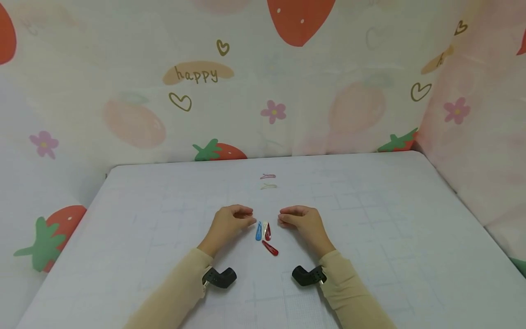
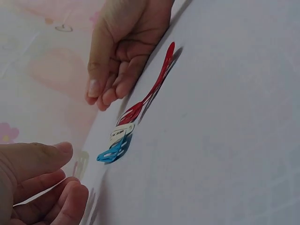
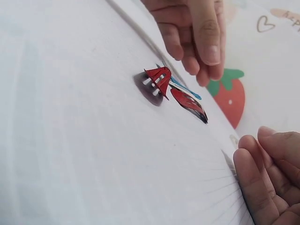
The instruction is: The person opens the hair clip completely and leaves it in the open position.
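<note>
Several snap hair clips lie in a small group on the white table: a blue clip, a cream clip, a red clip and another red clip slanting in front of them. My left hand hovers just left of the blue clip, its fingers loosely bent with nothing between them. On the other side, my right hand is held a little apart from the red clips, likewise holding nothing. In the left wrist view the blue clip touches or overlaps the cream clip.
Farther back on the table lie a pinkish-red clip and a pale yellowish clip. A strawberry-print curtain hangs behind the table's far edge. Each wrist carries a black camera mount.
</note>
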